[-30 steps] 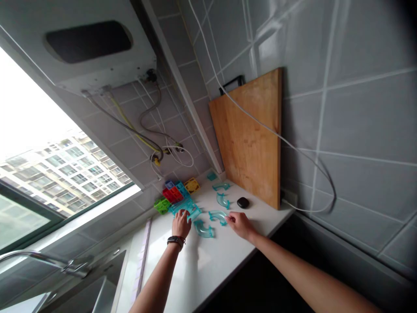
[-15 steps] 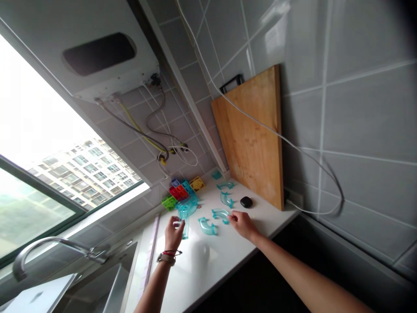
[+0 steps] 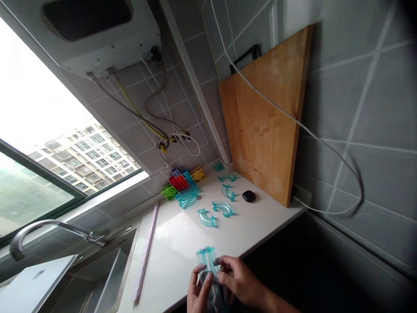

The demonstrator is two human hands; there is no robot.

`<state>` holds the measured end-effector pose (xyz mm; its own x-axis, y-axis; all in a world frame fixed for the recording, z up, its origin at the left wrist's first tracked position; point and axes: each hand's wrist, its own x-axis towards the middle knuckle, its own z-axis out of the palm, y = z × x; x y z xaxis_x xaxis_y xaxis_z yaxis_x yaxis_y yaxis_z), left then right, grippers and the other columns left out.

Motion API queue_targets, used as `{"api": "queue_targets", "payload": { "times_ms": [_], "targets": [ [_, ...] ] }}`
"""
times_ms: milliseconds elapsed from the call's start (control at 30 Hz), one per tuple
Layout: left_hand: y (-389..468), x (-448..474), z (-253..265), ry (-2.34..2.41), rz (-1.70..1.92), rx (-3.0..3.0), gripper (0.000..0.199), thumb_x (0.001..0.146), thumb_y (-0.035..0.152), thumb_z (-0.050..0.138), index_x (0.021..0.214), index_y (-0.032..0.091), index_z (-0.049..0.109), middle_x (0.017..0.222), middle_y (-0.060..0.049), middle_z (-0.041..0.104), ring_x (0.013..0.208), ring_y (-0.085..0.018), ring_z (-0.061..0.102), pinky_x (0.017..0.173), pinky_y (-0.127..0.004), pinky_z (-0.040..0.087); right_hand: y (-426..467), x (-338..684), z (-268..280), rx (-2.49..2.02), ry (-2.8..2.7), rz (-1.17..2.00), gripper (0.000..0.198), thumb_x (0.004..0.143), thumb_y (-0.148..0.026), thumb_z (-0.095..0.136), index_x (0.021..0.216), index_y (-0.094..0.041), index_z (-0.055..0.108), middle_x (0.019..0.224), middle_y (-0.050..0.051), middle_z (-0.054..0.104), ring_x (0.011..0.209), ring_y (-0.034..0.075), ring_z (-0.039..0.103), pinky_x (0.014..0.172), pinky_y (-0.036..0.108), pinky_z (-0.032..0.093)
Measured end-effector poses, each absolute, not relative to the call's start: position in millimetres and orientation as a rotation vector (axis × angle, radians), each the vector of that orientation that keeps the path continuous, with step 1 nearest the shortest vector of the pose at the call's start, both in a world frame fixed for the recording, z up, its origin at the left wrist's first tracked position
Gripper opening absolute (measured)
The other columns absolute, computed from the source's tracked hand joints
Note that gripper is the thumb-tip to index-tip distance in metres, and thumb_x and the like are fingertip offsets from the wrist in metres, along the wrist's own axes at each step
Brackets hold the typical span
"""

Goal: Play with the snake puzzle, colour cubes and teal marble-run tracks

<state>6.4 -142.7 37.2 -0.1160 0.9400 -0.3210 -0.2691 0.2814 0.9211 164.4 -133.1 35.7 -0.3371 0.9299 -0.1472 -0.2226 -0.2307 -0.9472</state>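
Observation:
At the front edge of the white counter (image 3: 176,261), my left hand (image 3: 198,290) and my right hand (image 3: 240,279) are close together, both closed on a straight, see-through teal plastic track piece (image 3: 206,253). Its far end points away from me, and my fingers cover its near part; whether it is one piece or two side by side I cannot tell. Beyond my hands lie loose curved teal track pieces: one nearest (image 3: 206,218), one beside it (image 3: 223,208), and two farther back (image 3: 228,192). More curved teal pieces (image 3: 186,198) are bunched at the left.
Coloured plastic blocks, among them a red one (image 3: 178,182), a green one (image 3: 168,191) and a yellow one (image 3: 197,174), stand at the back. A black case (image 3: 249,196) lies near the cutting board (image 3: 260,130). A pale strip (image 3: 146,256) borders the sink (image 3: 110,269).
Both hands have come back toward me and together. The straight track piece that lay by my left hand is gone from there. My right hand has left the curved piece.

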Motion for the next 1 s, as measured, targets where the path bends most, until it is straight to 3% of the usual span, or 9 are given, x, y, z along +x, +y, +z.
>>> {"api": "queue_targets", "payload": {
  "times_ms": [133,200,300,400,500,567,667,767,1000],
  "targets": [
    [-146.2,16.7,47.6,1.255,1.254,0.881,0.06,0.064,0.056,0.093,0.105,0.027,0.059,0.087,-0.004,0.07,0.064,-0.019,0.069,0.055,-0.025,0.053,-134.7,169.1,40.7,-0.901,-1.124,1.807,0.06,0.084,-0.045,0.069,0.136,-0.017,0.059,0.098,0.005,0.067,0.062,0.016,0.068,0.048,0.023,0.05],
    [-140.8,21.8,55.5,1.28,1.256,0.965,0.057,0.068,0.059,0.089,0.104,0.027,0.058,0.087,-0.002,0.07,0.051,-0.012,0.06,0.047,-0.022,0.046,-130.3,171.1,47.4,-0.941,-1.147,1.71,0.058,0.08,-0.036,0.071,0.135,-0.017,0.061,0.096,0.004,0.067,0.068,0.016,0.068,0.051,0.023,0.05],
    [-130.5,20.3,66.3,1.432,1.269,1.169,0.052,0.075,0.061,0.083,0.104,0.026,0.058,0.083,0.001,0.065,0.042,-0.007,0.046,0.04,-0.02,0.034,-116.2,183.9,57.1,-1.167,-1.235,1.361,0.058,0.08,-0.032,0.07,0.135,-0.016,0.064,0.091,0.003,0.066,0.071,0.017,0.064,0.062,0.027,0.053],
    [-115.7,-1.1,72.4,1.711,1.268,1.492,0.049,0.078,0.061,0.079,0.107,0.026,0.061,0.087,-0.001,0.066,0.052,-0.013,0.055,0.051,-0.025,0.045,-89.9,218.9,56.8,-1.433,-1.403,0.857,0.061,0.084,-0.038,0.067,0.14,-0.014,0.062,0.09,0.006,0.069,0.078,0.022,0.065,0.078,0.035,0.055],
    [-92.8,-38.4,69.3,1.914,1.053,1.789,0.042,0.087,0.061,0.067,0.108,0.025,0.063,0.094,-0.004,0.07,0.056,-0.017,0.059,0.062,-0.032,0.051,-53.7,261.6,41.6,-1.675,-1.513,0.476,0.059,0.085,-0.039,0.066,0.139,-0.015,0.063,0.117,0.018,0.073,0.105,0.033,0.069,0.092,0.043,0.052],
    [-74.1,-64.4,62.5,2.036,0.89,1.95,0.038,0.093,0.058,0.057,0.111,0.024,0.062,0.102,-0.007,0.071,0.068,-0.021,0.067,0.072,-0.035,0.054,-29.7,281.2,27.9,-1.765,-1.597,0.359,0.056,0.085,-0.039,0.066,0.136,-0.016,0.065,0.124,0.022,0.072,0.11,0.037,0.069,0.09,0.044,0.052],
    [-46.3,-94.0,50.0,2.158,0.721,2.018,0.026,0.096,0.046,0.054,0.109,0.025,0.063,0.109,-0.008,0.072,0.092,-0.026,0.071,0.08,-0.035,0.053,-5.7,292.8,11.3,-1.763,-1.675,0.286,0.054,0.086,-0.041,0.066,0.133,-0.014,0.066,0.121,0.024,0.074,0.106,0.039,0.072,0.084,0.045,0.053],
    [-24.8,-108.9,39.2,2.252,0.69,1.987,0.021,0.094,0.038,0.057,0.107,0.024,0.066,0.116,-0.01,0.069,0.099,-0.029,0.071,0.08,-0.038,0.054,0.1,296.0,1.1,-1.702,-1.613,0.243,0.056,0.09,-0.053,0.061,0.13,-0.015,0.065,0.11,0.019,0.076,0.093,0.035,0.074,0.078,0.042,0.053],
    [12.8,-120.8,49.4,2.273,0.635,2.188,0.038,0.1,0.049,0.053,0.119,0.019,0.066,0.141,-0.018,0.056,0.123,-0.033,0.062,0.104,-0.047,0.049,-7.9,310.9,-7.3,-1.498,-1.298,0.398,0.042,0.097,-0.059,0.051,0.093,-0.022,0.07,0.083,0.007,0.075,0.071,0.024,0.069,0.067,0.031,0.05]
  ]
}}
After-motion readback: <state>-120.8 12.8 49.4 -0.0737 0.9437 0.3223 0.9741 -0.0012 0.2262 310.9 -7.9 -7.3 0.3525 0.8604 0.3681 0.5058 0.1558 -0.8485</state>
